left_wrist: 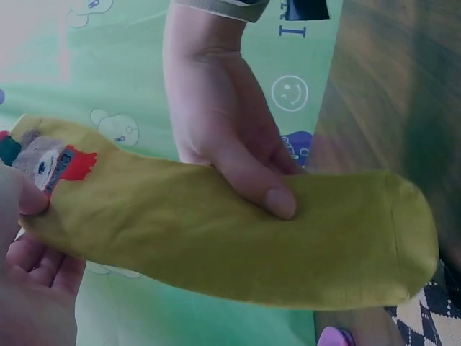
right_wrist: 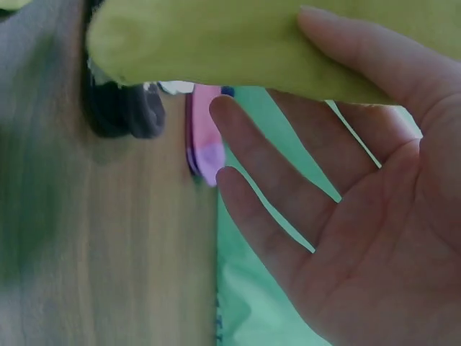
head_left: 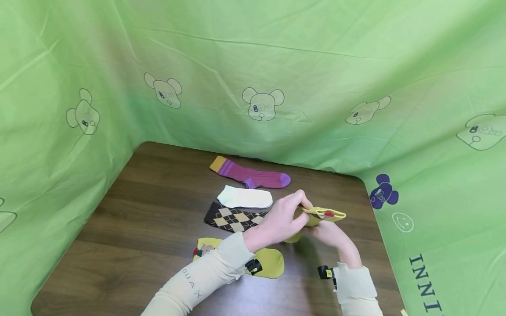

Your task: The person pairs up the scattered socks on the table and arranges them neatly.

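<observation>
Held up between both hands is a yellow sock (left_wrist: 216,238) with a bear face and red patch near its cuff. My left hand (head_left: 281,219) pinches it at the cuff, thumb over the printed side. The right hand (right_wrist: 382,216) pinches it nearer the toe, thumb on the face towards me and fingers behind; two fingers spread below its edge. A matching yellow sock (head_left: 270,264) lies flat on the table, partly hidden by my left forearm. Beyond it lies a dark argyle sock (head_left: 237,219), its right part covered by my left hand.
Farther back on the wooden table (head_left: 130,219) lie a white ankle sock (head_left: 246,198) and a magenta sock (head_left: 257,176) with a mustard cuff. A green cloth (head_left: 213,57) with bear prints hangs along the table's back and sides.
</observation>
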`<action>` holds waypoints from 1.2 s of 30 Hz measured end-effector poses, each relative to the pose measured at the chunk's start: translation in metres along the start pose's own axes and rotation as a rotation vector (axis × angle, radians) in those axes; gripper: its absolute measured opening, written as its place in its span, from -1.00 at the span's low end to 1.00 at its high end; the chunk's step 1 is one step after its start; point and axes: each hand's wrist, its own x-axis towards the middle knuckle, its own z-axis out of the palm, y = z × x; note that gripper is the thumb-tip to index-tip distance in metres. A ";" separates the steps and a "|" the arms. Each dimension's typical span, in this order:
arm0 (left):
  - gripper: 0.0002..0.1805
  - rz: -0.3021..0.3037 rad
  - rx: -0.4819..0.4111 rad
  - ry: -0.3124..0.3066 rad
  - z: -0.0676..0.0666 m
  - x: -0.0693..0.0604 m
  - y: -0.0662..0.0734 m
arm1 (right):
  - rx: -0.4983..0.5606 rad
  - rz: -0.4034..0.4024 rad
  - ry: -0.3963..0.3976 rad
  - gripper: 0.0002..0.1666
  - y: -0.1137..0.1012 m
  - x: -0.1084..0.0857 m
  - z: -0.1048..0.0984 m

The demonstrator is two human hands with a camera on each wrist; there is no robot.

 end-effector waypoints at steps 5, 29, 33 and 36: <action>-0.63 0.026 -0.048 0.054 -0.005 0.002 -0.005 | 0.024 0.075 -0.006 -0.71 0.002 0.003 0.005; -0.88 -0.083 -0.037 0.176 -0.049 -0.003 -0.026 | 0.236 0.323 0.000 -0.72 0.007 0.005 0.009; -0.86 -0.153 -0.024 0.173 -0.058 -0.009 -0.033 | 0.256 0.327 0.039 -0.85 0.007 0.003 0.008; -0.82 -0.186 -0.029 0.176 -0.065 -0.014 -0.039 | 0.265 0.331 0.065 -0.91 0.005 0.002 0.008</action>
